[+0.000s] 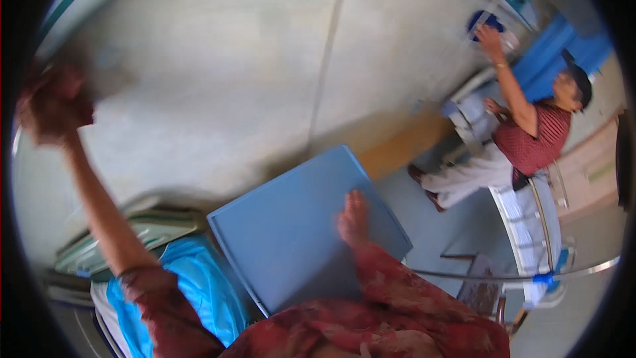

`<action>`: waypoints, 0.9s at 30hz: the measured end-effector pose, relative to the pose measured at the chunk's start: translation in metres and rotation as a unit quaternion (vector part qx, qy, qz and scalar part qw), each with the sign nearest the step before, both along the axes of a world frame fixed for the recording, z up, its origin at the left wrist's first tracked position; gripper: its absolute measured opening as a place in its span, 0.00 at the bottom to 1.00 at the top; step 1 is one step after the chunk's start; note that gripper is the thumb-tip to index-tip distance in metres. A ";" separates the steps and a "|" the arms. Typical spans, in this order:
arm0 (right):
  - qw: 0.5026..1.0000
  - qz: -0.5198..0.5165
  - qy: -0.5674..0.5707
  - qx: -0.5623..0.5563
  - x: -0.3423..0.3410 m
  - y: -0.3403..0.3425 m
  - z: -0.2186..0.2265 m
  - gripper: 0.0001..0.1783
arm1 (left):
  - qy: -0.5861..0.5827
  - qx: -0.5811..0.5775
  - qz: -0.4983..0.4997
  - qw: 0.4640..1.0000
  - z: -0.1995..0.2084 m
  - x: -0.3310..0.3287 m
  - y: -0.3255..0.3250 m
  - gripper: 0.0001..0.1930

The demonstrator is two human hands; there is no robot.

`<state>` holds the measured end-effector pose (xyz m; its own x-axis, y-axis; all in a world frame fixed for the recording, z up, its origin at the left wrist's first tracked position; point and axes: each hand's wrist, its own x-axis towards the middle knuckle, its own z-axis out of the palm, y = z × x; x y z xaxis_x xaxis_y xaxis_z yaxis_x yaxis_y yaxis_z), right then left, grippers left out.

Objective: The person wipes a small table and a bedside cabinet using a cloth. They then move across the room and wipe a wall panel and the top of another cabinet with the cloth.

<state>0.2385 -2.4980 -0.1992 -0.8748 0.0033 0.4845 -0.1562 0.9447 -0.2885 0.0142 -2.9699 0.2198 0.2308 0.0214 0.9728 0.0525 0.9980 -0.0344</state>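
My left hand (50, 106) is raised on an outstretched arm at the far left, up against the pale wall (218, 59). It is blurred, with its fingers closed around a dark red, cloth-like thing (85, 111) whose kind I cannot make out. Below and to the right, my right hand (353, 217) rests on the blue-grey top of a small cabinet or table (285, 225), its fingers lying on the surface with nothing visible in them.
At the right, another person (533, 126) in a red top and dark cap reaches up to the wall with a blue cloth (485, 23). A bed with bright blue plastic (202, 285) stands at lower left. Another bed (527, 225) with a metal rail (583, 270) is at right.
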 end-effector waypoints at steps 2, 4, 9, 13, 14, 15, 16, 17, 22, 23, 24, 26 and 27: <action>0.999 -0.006 0.032 0.016 -0.002 -0.003 -0.002 0.26 | 0.000 -0.008 0.023 1.000 0.015 0.013 0.018 0.23; 0.999 -0.035 0.028 0.031 0.005 0.014 -0.011 0.25 | -0.010 0.003 0.016 1.000 -0.023 -0.014 0.053 0.26; 0.998 -0.048 0.002 0.034 0.001 0.011 -0.009 0.24 | -0.036 -0.035 -0.028 0.998 -0.022 -0.005 0.081 0.27; 0.998 -0.035 0.011 0.047 -0.003 0.008 0.001 0.23 | -0.035 0.052 -0.222 0.973 0.002 0.006 0.102 0.15; 0.998 -0.045 0.007 0.045 -0.002 0.011 0.000 0.23 | -0.059 0.123 -0.351 0.926 0.007 0.016 0.121 0.14; 0.998 -0.046 0.005 0.040 -0.002 0.009 0.000 0.23 | -0.078 0.190 -0.465 0.861 0.011 0.025 0.130 0.13; 0.999 -0.026 0.004 0.046 -0.003 0.007 0.001 0.23 | -0.050 0.065 -0.275 0.958 -0.003 0.010 0.126 0.10; 0.999 -0.016 0.003 0.050 -0.002 0.007 0.000 0.23 | -0.030 -0.062 -0.066 0.995 -0.024 -0.012 0.117 0.07; 0.999 0.011 0.017 0.042 0.003 0.007 -0.002 0.24 | -0.175 -0.251 -0.348 0.886 -0.086 -0.038 0.169 0.03; 0.998 -0.031 -0.001 0.051 -0.002 0.022 -0.013 0.24 | -0.174 -0.374 -0.002 0.911 -0.094 -0.012 0.181 0.04; 0.996 -0.062 -0.017 0.054 -0.007 0.023 -0.022 0.24 | -0.163 -0.406 -0.006 0.899 -0.107 0.002 0.175 0.07; 0.997 -0.049 -0.014 0.064 -0.005 0.025 -0.023 0.24 | -0.435 -0.234 -0.298 0.817 -0.151 0.018 0.144 0.09; 0.996 -0.052 -0.013 0.068 -0.004 0.024 -0.020 0.25 | -0.511 -0.007 -0.490 0.706 -0.163 0.031 0.128 0.11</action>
<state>0.2342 -2.4738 -0.2189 -0.8850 0.0304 0.4646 -0.0495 0.9860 -0.1590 0.0450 -2.8420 0.0571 -0.6813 0.3498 0.6430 0.7222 0.4651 0.5120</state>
